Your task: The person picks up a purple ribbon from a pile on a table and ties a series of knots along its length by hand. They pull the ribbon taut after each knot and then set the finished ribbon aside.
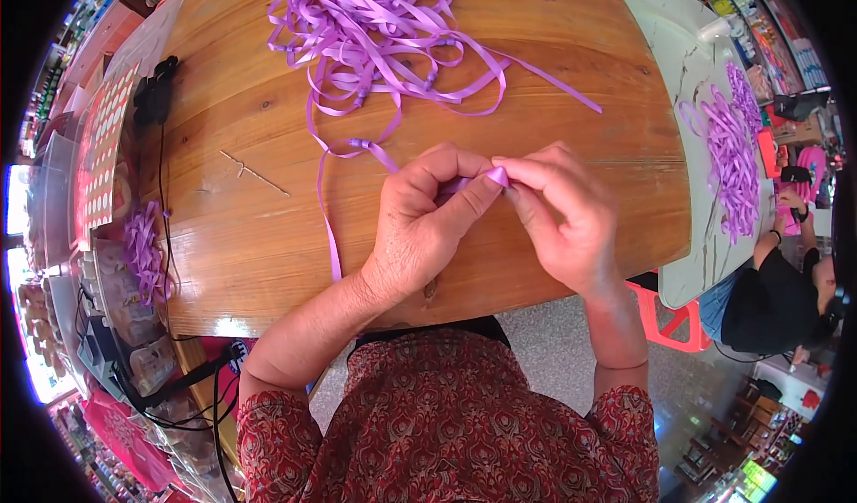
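Note:
A purple ribbon (pixel 497 176) is pinched between my two hands above the near part of the wooden table (pixel 589 66). My left hand (pixel 433 208) is closed on it, thumb against fingers, and a length of ribbon trails away to the left. The fingertips of my right hand (pixel 567 208) grip the same ribbon at a folded, pointed bit. Just beyond the hands, a darker purple wrapped spot (pixel 360 143) shows on the trailing ribbon. It runs towards a large loose heap of purple ribbon (pixel 357 21) at the far side of the table.
Left of my hands lies a thin twisted wire-like piece (pixel 254 174). A black cable (pixel 162 182) runs along the left edge by a dotted red box (pixel 107 146). On the right, a marble-patterned table (pixel 669 275) bears more purple ribbon (pixel 734 164); a person in black (pixel 772 311) sits there.

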Motion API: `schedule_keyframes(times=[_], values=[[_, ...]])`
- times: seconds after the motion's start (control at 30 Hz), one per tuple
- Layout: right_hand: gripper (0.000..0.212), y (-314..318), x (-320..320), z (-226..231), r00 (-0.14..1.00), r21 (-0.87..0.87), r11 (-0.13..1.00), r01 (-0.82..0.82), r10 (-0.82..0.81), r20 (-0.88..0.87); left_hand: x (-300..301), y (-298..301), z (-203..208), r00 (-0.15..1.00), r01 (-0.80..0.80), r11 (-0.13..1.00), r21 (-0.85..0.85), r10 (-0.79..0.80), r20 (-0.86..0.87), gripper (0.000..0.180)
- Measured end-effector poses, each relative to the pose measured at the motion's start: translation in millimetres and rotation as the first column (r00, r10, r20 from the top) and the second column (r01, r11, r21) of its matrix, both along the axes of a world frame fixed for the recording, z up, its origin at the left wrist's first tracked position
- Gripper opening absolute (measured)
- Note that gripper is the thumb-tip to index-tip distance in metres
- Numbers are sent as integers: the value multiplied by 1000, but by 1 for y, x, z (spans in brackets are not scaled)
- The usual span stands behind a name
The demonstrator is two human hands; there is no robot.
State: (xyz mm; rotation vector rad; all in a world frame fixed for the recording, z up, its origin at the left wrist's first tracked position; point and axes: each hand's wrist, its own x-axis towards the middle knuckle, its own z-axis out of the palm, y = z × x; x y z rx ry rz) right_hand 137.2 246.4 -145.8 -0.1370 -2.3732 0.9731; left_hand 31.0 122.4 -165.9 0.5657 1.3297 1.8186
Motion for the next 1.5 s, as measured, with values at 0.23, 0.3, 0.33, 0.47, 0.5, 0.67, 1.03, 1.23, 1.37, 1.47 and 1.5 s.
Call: schedule_keyframes(times=[0.23, 0.3, 0.33, 0.47, 0.5, 0.67, 1.03, 1.23, 1.37, 1.47, 1.5], values=[[38, 15, -4, 9, 977, 556, 823, -119, 198, -84, -11, -1, -2, 997, 71, 995, -71, -73, -31, 9], [37, 22, -1, 12, 962, 599, 786, -150, 256, -95, -15, -1, 1, 992, 130, 987, -99, -129, 19, 9], [36, 25, -1, 13, 945, 642, 747, -174, 310, -103, -17, -1, 1, 975, 210, 971, -112, -198, 104, 10], [36, 30, -2, 16, 932, 575, 780, -246, 354, -81, -18, 0, 4, 930, 311, 945, -103, -280, 237, 12], [36, 32, -3, 16, 938, 539, 808, -238, 336, -90, -17, 0, 4, 929, 314, 944, -103, -283, 239, 12], [32, 31, -5, 4, 969, 365, 922, -127, 194, -151, -12, 3, -3, 985, 140, 985, -104, -127, 119, 15], [18, 12, 0, 1, 989, 34, 999, -42, 46, -141, -6, 1, -1, 995, 91, 995, -32, -90, 43, 11], [12, 7, -1, -4, 985, 39, 999, 10, -3, -172, -5, 0, -1, 996, 85, 996, -19, -85, 14, 10], [7, 5, 1, -7, 987, -154, 987, -36, 10, -162, -3, 0, 1, 996, 86, 996, 14, -86, 33, 9], [4, 1, 4, -12, 999, -690, 723, -39, 24, -32, -4, -1, 1, 988, 102, 993, 57, -108, 106, 9], [4, -1, 3, -12, 999, -807, 589, -42, 28, -31, -4, -1, 1, 988, 103, 993, 57, -109, 107, 9]])
